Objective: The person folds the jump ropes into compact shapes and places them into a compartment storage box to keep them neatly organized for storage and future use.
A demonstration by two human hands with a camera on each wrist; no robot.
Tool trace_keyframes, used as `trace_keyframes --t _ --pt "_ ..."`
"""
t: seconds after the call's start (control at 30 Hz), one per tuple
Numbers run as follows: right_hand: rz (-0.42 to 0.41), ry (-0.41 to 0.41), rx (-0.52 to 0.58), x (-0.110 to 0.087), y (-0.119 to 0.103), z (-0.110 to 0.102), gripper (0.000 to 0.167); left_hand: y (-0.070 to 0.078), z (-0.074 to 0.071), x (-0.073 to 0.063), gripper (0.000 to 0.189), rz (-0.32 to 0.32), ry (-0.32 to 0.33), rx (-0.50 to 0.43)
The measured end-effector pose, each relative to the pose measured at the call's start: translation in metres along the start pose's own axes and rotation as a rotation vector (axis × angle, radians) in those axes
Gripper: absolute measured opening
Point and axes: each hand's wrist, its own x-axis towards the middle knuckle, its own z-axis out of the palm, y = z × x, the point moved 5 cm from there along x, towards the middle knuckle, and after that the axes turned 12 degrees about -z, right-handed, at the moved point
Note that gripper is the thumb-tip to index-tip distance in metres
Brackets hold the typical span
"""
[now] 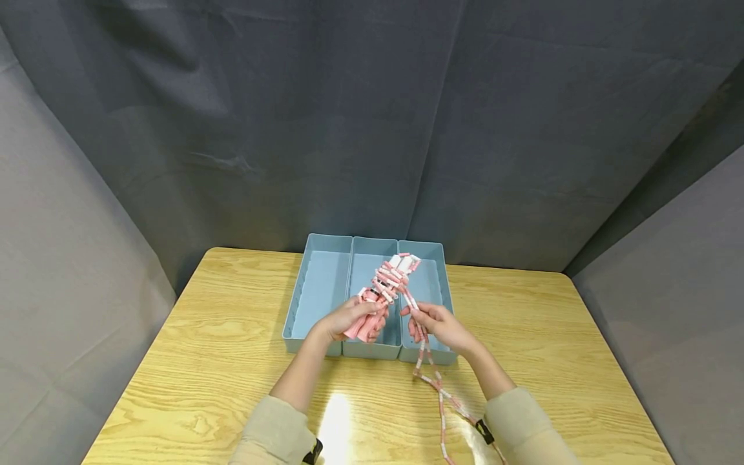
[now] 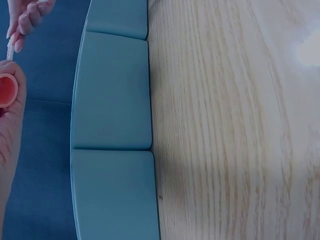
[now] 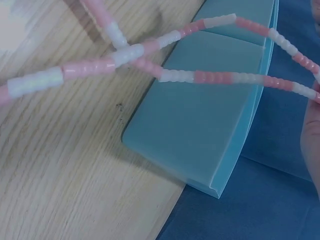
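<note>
A beaded jump rope in pink and white (image 1: 391, 278) is partly wound around its own folded length and pink handles (image 1: 356, 328). My left hand (image 1: 352, 315) grips this bundle by the handles, over the blue bins. In the left wrist view, the round, hollow end of one handle (image 2: 7, 90) pokes out of the left hand (image 2: 10, 131). My right hand (image 1: 437, 324) pinches the rope just right of the bundle. From there two loose strands (image 3: 214, 77) hang over the bin's front wall and cross above the table, towards the right forearm.
Three light-blue bins (image 1: 372, 351) stand side by side towards the back of the wooden table (image 1: 203, 361). A dark grey curtain (image 1: 349, 129) hangs behind the table, with lighter cloth (image 1: 70, 271) at the sides. Black straps (image 1: 484, 431) show near the sleeves.
</note>
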Motion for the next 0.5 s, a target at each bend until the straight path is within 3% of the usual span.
trace_keyframes --t 0.23,0.5 --pt "0.05 0.007 0.066 -0.0007 -0.0057 0.0 0.034 -0.0017 -0.0048 0.0005 0.02 0.002 0.047 -0.017" --pt "0.079 -0.002 0.089 -0.0014 -0.0058 0.0012 0.036 -0.0025 -0.0049 0.0014 0.021 0.007 0.052 -0.014"
